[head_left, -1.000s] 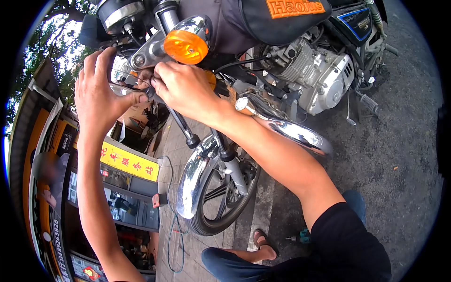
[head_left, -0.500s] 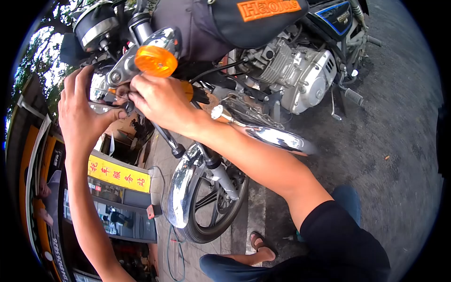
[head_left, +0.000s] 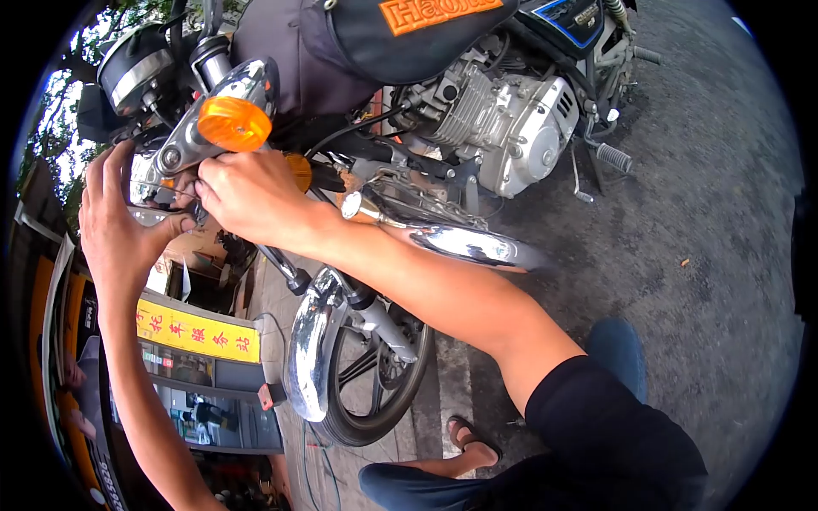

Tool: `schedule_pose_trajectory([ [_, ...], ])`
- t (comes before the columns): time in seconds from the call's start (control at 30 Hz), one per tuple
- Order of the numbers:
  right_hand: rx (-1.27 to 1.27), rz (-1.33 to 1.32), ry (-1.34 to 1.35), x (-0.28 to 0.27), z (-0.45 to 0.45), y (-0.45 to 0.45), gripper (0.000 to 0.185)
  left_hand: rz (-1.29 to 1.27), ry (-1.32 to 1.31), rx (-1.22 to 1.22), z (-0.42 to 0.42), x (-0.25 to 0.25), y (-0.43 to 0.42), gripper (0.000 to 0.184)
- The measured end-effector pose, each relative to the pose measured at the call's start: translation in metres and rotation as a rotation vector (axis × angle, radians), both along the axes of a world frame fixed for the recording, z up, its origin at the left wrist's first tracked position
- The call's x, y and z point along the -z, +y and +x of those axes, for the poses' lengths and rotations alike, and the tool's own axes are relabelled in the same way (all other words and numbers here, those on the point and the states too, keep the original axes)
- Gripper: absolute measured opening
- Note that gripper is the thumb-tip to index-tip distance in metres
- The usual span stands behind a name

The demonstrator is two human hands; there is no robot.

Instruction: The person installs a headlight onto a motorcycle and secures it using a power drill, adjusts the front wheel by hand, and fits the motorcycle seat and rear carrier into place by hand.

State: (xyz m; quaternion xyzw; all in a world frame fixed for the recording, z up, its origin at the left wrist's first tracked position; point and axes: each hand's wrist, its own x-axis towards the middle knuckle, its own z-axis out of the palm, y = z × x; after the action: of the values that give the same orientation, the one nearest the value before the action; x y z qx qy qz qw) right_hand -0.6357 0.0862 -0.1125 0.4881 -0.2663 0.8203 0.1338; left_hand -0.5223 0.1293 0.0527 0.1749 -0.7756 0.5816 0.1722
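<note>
1. The chrome headlight shell [head_left: 143,170] sits in the upper left of the frame, low beside the metal headlight bracket [head_left: 189,136] and the amber turn signal [head_left: 234,124].
2. The left hand [head_left: 117,217] forms a wide C, fingers along the shell's upper edge and thumb below, apparently bracing it between them.
3. The right hand [head_left: 247,189] is curled in close to the shell and under the turn signal; its fingertips are partly hidden, so how tightly they close, and on what, I cannot tell.
4. The shell looks like thin, stiff metal, probably fairly light for its size; the polished skin is likely slippery and easily scratched or dented.
5. A spread grip on opposite edges, as the left hand has, seems the surest hold; the smooth curved flank would give fingers little purchase.
6. The visible shell is rounded and mirror-bright, with dark and pale reflections across it; much is covered by the hands, and its front is not clearly shown.
</note>
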Motion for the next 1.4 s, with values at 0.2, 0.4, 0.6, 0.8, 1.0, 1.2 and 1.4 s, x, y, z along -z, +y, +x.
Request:
schedule_pose_trajectory([
  [0.2, -0.011, -0.064, -0.089, 0.0026, 0.0006, 0.0045, 0.015, -0.066, -0.038, 0.017, 0.0035, -0.0037, -0.0062, 0.109],
  [0.4, 0.014, -0.044, -0.085, -0.0004, 0.0008, 0.0013, 0.016, -0.042, -0.044, 0.025, 0.0025, -0.0022, -0.0049, 0.11],
  [0.6, 0.041, -0.055, -0.054, 0.0033, 0.0013, -0.0005, 0.015, -0.039, -0.035, 0.035, 0.0024, -0.0021, -0.0053, 0.11],
  [0.8, 0.007, -0.021, -0.004, 0.0034, -0.0002, -0.0002, 0.015, -0.051, -0.053, 0.026, 0.0031, -0.0037, -0.0048, 0.11],
  [1.0, -0.011, -0.072, -0.115, 0.0023, 0.0012, 0.0068, 0.015, -0.048, -0.038, 0.019, 0.004, -0.0035, -0.0065, 0.11],
  [1.2, -0.001, -0.051, -0.067, 0.0007, 0.0007, 0.0027, 0.016, -0.042, -0.036, -0.001, 0.0031, -0.0036, -0.0057, 0.11],
  [1.4, 0.043, -0.068, -0.115, 0.0023, 0.0017, 0.0037, 0.016, -0.058, -0.036, -0.014, 0.0039, -0.0044, -0.0082, 0.108],
])
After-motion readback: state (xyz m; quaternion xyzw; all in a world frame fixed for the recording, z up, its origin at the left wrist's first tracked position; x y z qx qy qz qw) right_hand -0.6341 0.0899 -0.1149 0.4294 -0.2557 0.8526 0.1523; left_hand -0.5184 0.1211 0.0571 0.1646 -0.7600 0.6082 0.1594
